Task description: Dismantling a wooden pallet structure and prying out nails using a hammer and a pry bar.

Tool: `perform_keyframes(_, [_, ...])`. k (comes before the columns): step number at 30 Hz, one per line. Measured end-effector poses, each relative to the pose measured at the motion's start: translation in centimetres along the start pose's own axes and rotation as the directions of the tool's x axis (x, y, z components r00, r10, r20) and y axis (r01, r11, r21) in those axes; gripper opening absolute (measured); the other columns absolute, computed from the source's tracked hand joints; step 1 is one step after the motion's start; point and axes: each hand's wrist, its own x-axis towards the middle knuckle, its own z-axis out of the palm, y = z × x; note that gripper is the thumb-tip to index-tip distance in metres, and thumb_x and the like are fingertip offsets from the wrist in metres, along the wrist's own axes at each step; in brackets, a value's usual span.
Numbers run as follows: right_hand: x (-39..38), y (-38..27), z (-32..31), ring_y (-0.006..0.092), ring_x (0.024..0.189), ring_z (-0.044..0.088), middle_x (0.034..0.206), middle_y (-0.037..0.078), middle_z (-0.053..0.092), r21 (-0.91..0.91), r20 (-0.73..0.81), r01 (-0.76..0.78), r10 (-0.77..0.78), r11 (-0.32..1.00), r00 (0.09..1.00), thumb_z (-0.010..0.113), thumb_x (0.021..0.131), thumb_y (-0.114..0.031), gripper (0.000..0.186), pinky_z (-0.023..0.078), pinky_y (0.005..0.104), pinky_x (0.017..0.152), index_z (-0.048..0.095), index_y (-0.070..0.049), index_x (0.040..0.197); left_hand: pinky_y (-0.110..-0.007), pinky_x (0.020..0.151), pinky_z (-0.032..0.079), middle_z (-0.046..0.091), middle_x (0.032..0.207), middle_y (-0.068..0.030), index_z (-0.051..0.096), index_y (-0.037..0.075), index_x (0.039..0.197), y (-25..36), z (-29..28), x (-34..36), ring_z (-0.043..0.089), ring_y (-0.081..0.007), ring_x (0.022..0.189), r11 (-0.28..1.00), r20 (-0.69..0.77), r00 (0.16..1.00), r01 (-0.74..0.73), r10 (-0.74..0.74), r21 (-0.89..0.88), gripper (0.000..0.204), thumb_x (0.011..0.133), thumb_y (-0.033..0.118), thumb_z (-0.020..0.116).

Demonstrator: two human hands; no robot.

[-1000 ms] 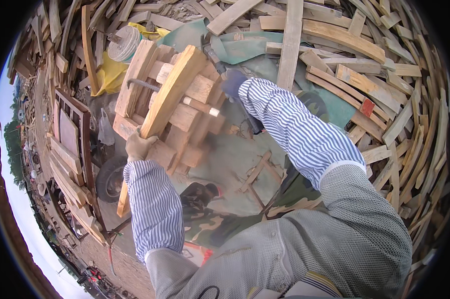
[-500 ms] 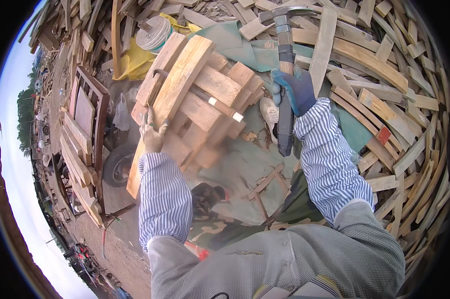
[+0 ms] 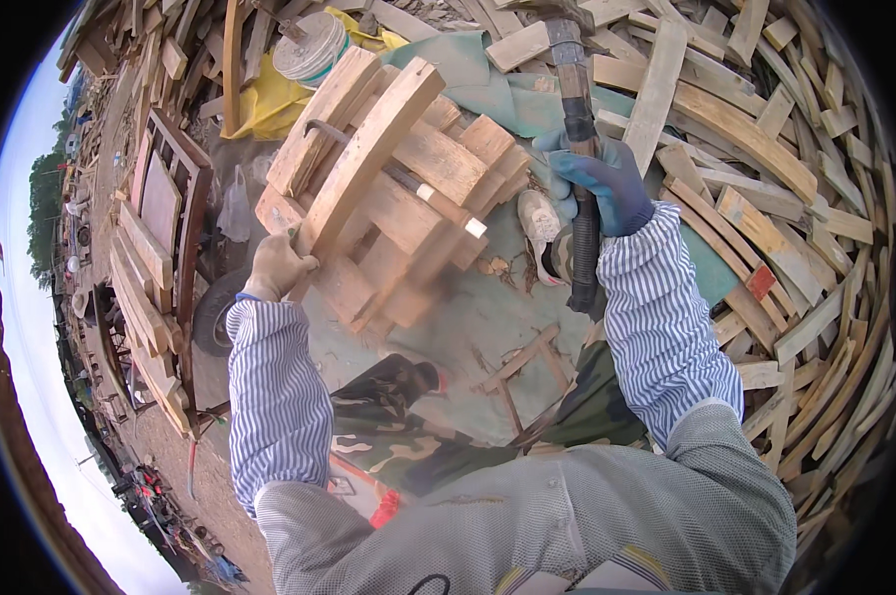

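My left hand [image 3: 279,263], in a light glove, grips the lower part of a long upright wooden board [image 3: 373,149] on a stack of nailed wooden blocks [image 3: 438,164]. A curved metal bar [image 3: 329,131] hooks over the stack, and a round handle with a white end [image 3: 448,206] lies across it. My right hand [image 3: 597,183], in a blue glove, is closed round the dark, tape-wrapped handle of a hammer [image 3: 572,74], held upright right of the stack, its head at the top edge. A shoe [image 3: 537,223] shows beside the handle.
Heaps of loose planks [image 3: 795,258] surround the right and back. A white bucket [image 3: 309,45] stands on yellow sheeting [image 3: 264,109]. At left, a wooden frame [image 3: 160,208] loaded with boards stands by a tyre [image 3: 215,317]. A grey-green tarp [image 3: 448,357] lies underfoot.
My right hand has moved right and swung the hammer upright, clear of the stack. The stack appears farther right and higher in view, with my left hand still on the board.
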Motion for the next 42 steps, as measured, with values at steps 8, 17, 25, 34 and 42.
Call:
perform_keyframes(8, [0.5,1.9,-2.2,0.0116,0.052,0.058,0.071,0.007,0.064,-0.214,-0.049,-0.056,0.046,0.975,0.998,0.071,0.087,-0.014,0.023,0.048,0.0258,0.047,0.061,0.001,0.101,-0.041,0.092,0.051,0.071,0.110,-0.0160,0.062,0.009,0.127,5.0,2.8,0.7,0.067,-0.0320,0.105,0.988,-0.229,0.962,0.152,-0.151,-0.017,0.069,0.070,0.045,0.079])
perform_keyframes(17, [4.3,-4.0,-3.6,0.0142,0.048,0.059,0.069,0.008,0.064,-0.689,0.017,-0.086,0.134,0.720,0.991,0.070,0.084,-0.010,0.018,0.047,0.0305,0.042,0.062,0.003,0.092,-0.041,0.090,0.053,0.072,0.110,-0.0115,0.066,0.016,0.120,5.8,4.0,-0.1,0.068,-0.0293,0.102,0.987,-0.322,0.934,0.155,-0.158,-0.035,0.055,0.072,0.041,0.079])
perform_keyframes(25, [6.7,-6.0,-4.6,0.0129,0.048,0.058,0.063,0.008,0.063,-0.835,0.069,-0.092,0.268,0.543,0.961,0.072,0.081,-0.014,0.021,0.045,0.0287,0.041,0.062,0.003,0.088,-0.039,0.091,0.052,0.070,0.116,-0.0076,0.065,0.016,0.118,5.6,4.2,-0.5,0.067,-0.0274,0.106,0.980,-0.301,0.934,0.197,-0.193,-0.019,0.052,0.073,0.040,0.079])
perform_keyframes(34, [7.7,-8.0,-5.0,0.0098,0.042,0.050,0.060,0.005,0.059,-0.881,0.072,-0.061,0.261,0.469,0.963,0.071,0.081,-0.009,0.013,0.037,0.0254,0.039,0.063,-0.001,0.086,-0.040,0.087,0.053,0.072,0.109,-0.0081,0.067,0.018,0.118,5.6,5.5,-0.4,0.069,-0.0282,0.100,0.993,-0.431,0.895,0.111,-0.118,-0.042,0.051,0.073,0.040,0.077])
perform_keyframes(42, [8.1,-8.3,-5.0,0.0102,0.050,0.053,0.064,0.004,0.060,-0.981,0.047,-0.009,0.281,0.192,0.959,0.070,0.081,-0.015,0.026,0.044,0.0261,0.046,0.065,0.000,0.102,-0.038,0.087,0.053,0.071,0.111,-0.0060,0.067,0.018,0.117,5.4,5.9,-0.9,0.067,-0.0264,0.103,0.994,-0.489,0.866,0.106,-0.103,-0.021,0.051,0.073,0.040,0.079])
